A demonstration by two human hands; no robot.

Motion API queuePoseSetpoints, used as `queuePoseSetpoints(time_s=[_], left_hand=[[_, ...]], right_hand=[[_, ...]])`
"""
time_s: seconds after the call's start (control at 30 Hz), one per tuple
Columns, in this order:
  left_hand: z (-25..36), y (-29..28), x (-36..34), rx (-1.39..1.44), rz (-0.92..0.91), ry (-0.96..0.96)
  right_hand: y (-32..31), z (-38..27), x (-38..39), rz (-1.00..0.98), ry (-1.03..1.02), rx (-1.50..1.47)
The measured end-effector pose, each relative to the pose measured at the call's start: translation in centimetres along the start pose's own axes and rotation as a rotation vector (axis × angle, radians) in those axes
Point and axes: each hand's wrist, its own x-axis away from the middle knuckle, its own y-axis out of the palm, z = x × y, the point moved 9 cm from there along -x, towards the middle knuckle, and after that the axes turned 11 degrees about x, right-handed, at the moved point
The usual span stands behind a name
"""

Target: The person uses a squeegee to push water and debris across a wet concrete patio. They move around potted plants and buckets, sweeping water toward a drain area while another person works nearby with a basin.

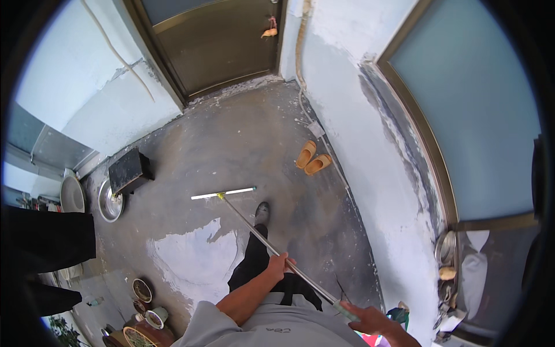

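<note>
A floor squeegee with a long metal pole (248, 221) slants across the floor from my body toward the far left. Its white blade (231, 192) lies on the grey floor ahead of my shoe. Partway along the pole, my left hand (279, 264) is closed around it. Lower down, by the greenish grip at the near end, my right hand (370, 319) is wrapped around the handle. To the left of my leg, a bright puddle (196, 257) of water reflects light.
A pair of tan slippers (313, 158) lies by the right wall. At left stand a black box (130, 172), a metal basin (110, 202) and a larger round basin (72, 194). Flower pots (142, 290) line the lower left. A brown door (219, 49) closes the far end.
</note>
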Motion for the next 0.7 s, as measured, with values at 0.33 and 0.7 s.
queuePoseSetpoints(time_s=[0.33, 0.7], left_hand=[[4.8, 4.5, -4.7, -0.11, -0.059, 0.28], [-3.5, -4.3, 1.0, -0.66, -0.166, 0.213]], right_hand=[[4.6, -2.2, -7.1, 0.335, 0.031, -0.01], [20.0, -7.0, -6.7, 0.262, 0.192, -0.291]])
